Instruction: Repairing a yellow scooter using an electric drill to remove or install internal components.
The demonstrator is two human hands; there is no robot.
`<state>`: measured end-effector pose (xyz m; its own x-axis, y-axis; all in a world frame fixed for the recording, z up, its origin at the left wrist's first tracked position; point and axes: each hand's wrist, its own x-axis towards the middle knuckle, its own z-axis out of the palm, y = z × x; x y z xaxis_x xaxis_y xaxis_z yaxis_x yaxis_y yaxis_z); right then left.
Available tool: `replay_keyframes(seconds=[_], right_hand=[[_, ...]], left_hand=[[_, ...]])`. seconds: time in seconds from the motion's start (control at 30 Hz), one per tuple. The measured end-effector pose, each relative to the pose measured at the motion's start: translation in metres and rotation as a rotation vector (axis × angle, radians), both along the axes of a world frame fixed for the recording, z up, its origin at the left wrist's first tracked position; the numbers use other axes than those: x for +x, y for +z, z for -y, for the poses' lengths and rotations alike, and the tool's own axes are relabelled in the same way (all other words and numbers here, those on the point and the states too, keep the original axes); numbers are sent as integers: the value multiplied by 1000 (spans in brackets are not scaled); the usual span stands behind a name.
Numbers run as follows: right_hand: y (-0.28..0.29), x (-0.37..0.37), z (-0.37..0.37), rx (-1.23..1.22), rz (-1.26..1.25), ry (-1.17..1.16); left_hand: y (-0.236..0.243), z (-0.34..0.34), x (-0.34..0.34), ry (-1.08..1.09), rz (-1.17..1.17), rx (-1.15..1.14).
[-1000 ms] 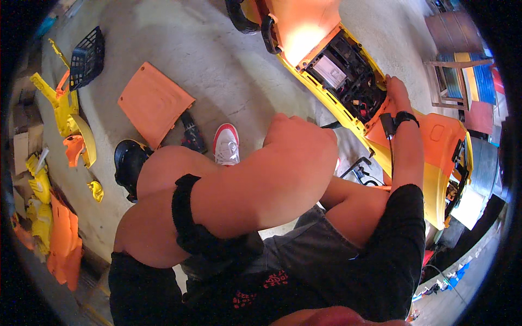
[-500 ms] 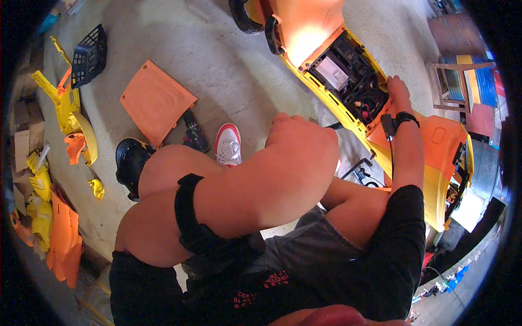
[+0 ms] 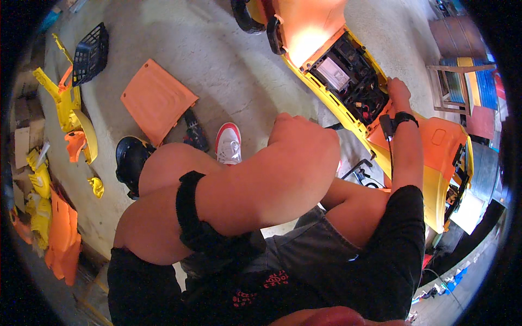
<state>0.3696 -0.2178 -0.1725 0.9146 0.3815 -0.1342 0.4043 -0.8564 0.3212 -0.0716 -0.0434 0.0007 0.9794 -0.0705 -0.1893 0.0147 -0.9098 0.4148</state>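
An orange-and-yellow scooter point(image 3: 348, 111) stands at the right with its compartment uncovered. Inside show a silver box point(image 3: 333, 73), dark parts and small red wires. At the compartment's far right rim, my right hand point(image 3: 399, 94) is closed, its fingertips mostly hidden. My left hand point(image 3: 269, 171) looms large in the middle, back of the hand up, fingers bent down out of sight. Its knuckles lie close to the scooter's near side in the picture; whether it touches anything is hidden. A strap with a black device point(image 3: 387, 126) is on my right wrist, and another black strap point(image 3: 187, 209) is on my left.
An orange panel point(image 3: 157, 100) lies on the concrete floor beside a dark drill-like tool point(image 3: 196, 132). Black basket point(image 3: 91, 54), yellow fairing pieces point(image 3: 70, 111) and orange panels point(image 3: 64, 236) line the left. A wooden stool point(image 3: 451, 89) stands beyond the scooter. My knees are between the hands.
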Motion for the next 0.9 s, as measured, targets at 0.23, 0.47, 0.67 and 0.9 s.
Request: replay_keyframes(seconds=[0.23, 0.47, 0.67, 0.9], right_hand=[[-9, 22, 21, -51, 27, 194], [-10, 10, 7, -29, -10, 94], [-19, 30, 23, -28, 26, 183], [-17, 26, 19, -16, 13, 254]], left_hand=[[0, 0, 0, 2, 29, 17], [-1, -1, -2, 14, 2, 35], [1, -3, -1, -11, 9, -34], [-1, 0, -1, -3, 2, 23]])
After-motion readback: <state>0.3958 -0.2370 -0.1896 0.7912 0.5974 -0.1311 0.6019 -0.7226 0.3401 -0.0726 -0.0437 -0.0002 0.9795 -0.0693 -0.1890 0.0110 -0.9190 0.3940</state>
